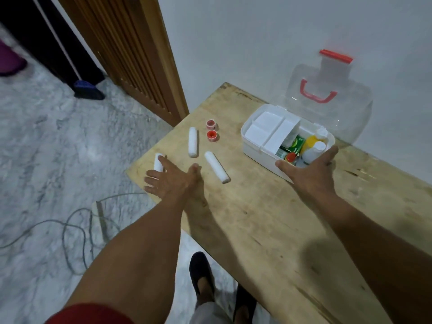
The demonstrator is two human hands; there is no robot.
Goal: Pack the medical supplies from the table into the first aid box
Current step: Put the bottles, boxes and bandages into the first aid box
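A white first aid box [254, 149] stands open on the wooden table [268, 225], its clear lid [350, 118] with red handle leaning on the wall. Inside lie a white tray, green packets, a yellow bottle and white bottles. Three white bandage rolls lie on the table: one at the left edge [158, 162], one further back [192, 141], one slanted nearer the middle [217, 167]. Two small red tape rolls [211, 134] sit behind them. My left hand [171, 181] is spread, fingertips touching the left-edge roll. My right hand [308, 170] is spread over the box's near right corner.
The table's left edge runs right beside the left roll. Below it is a marbled floor with a grey cable [70, 228]. A wooden door frame [145, 57] stands behind the table's far corner. My feet in dark shoes [201, 274] are by the near edge.
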